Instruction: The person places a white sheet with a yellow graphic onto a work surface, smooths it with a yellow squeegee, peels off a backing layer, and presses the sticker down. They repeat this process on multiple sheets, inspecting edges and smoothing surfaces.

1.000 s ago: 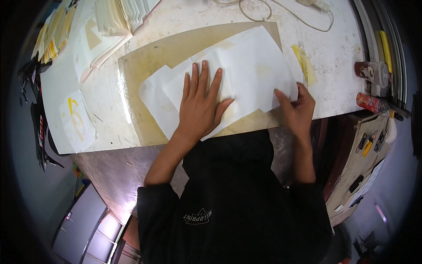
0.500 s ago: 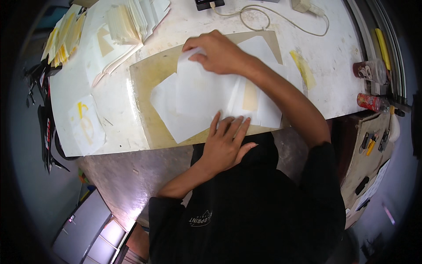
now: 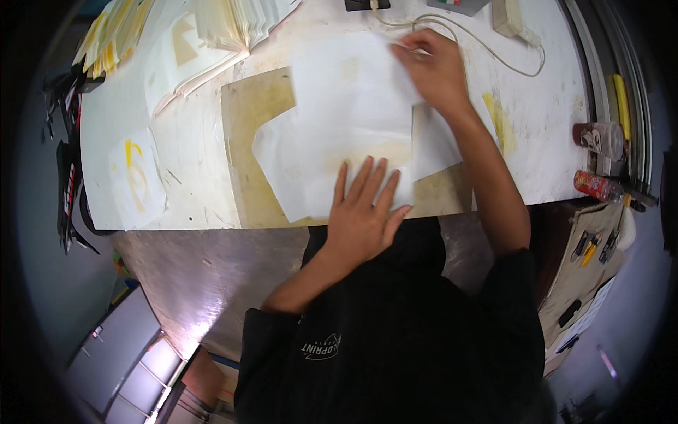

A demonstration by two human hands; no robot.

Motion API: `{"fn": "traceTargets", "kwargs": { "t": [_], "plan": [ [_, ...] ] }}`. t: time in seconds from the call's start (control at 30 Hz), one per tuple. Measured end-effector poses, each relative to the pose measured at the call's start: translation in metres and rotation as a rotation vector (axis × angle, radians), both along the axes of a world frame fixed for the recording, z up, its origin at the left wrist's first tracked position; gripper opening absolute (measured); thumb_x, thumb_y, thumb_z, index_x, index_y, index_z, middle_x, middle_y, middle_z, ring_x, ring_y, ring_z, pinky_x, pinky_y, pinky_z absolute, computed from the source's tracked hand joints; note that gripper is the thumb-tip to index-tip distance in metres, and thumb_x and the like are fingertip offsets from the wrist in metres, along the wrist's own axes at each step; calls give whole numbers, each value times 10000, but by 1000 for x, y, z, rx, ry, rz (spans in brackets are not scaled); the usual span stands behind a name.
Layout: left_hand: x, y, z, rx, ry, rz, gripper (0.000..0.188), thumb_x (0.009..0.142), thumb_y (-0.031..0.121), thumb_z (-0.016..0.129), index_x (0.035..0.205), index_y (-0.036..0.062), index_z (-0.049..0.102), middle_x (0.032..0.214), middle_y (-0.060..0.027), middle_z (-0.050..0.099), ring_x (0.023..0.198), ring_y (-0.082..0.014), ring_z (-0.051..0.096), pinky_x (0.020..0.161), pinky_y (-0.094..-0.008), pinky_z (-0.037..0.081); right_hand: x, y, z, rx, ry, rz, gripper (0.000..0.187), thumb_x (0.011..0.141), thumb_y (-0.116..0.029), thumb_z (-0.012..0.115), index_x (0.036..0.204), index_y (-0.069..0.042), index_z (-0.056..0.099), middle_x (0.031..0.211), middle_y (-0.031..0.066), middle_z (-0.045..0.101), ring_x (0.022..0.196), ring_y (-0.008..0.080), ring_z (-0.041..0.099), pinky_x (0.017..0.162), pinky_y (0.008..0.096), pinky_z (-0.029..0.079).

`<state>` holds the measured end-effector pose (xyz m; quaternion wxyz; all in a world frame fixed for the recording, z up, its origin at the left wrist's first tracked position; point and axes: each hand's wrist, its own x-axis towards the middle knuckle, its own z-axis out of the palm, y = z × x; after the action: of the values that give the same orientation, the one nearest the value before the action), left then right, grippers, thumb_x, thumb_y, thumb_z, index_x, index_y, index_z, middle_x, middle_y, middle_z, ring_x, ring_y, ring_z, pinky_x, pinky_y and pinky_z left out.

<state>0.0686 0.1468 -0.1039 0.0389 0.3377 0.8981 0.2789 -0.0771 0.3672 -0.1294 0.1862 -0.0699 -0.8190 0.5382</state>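
Note:
A large white paper sheet (image 3: 346, 106) lies over other white sheets on a yellowish translucent mat (image 3: 254, 106) at the table's front edge. My left hand (image 3: 364, 212) rests flat on the sheet's near part, fingers spread. At the sheet's far right edge is my right hand (image 3: 434, 71), its fingers bent and closed at the paper's edge; the fingertips are slightly blurred. Faint pale-yellow patches show through the sheet. Another white sheet (image 3: 434, 141) sticks out on the right, under my right forearm.
An opened stack of papers (image 3: 233, 25) and yellow-marked sheets (image 3: 113, 35) lie at the far left. A yellow-painted paper (image 3: 138, 177) is nearer. A cable (image 3: 487, 56) runs along the back. A cup (image 3: 597, 139) and a red bottle (image 3: 597, 185) stand at the right edge.
My right hand has moved right, from the sheet's far left corner to its far right edge. The sheet now reaches farther back and covers the beige strip. My left hand stays on the paper.

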Motion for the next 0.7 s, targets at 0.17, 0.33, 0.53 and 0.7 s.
{"fn": "traceTargets", "kwargs": {
  "t": [0.17,0.33,0.53,0.7],
  "plan": [
    [-30,-12,-19,-91,80,104,545,951,344,695,1382,26,594,1453,-219,534,1398,-411,464,1200,-599,266,95,29,23,-450,-347,-157,198,920,-69,745,1037,39,627,979,89,703,851,121,660,719,258,539],
    [-61,-7,-35,-66,153,155,619,962,395,679,1461,61,528,1566,-273,384,1464,-489,335,1202,-628,229,178,4,8,-438,-266,-214,238,907,46,728,1107,49,600,1063,117,697,970,148,656,877,273,521],
    [-52,-8,-42,-228,101,112,742,986,482,617,1579,97,392,1659,-288,215,1525,-517,196,1201,-668,163,199,-10,9,-342,-296,-332,302,909,49,716,1185,78,599,1114,143,692,1037,168,653,933,298,516],
    [-43,-9,-46,-215,112,128,726,985,485,611,1581,125,403,1664,-277,215,1527,-512,198,1198,-677,156,202,-22,1,75,-264,-376,313,901,21,733,1194,77,639,1138,200,684,1070,236,674,894,330,553]
  ]
}}
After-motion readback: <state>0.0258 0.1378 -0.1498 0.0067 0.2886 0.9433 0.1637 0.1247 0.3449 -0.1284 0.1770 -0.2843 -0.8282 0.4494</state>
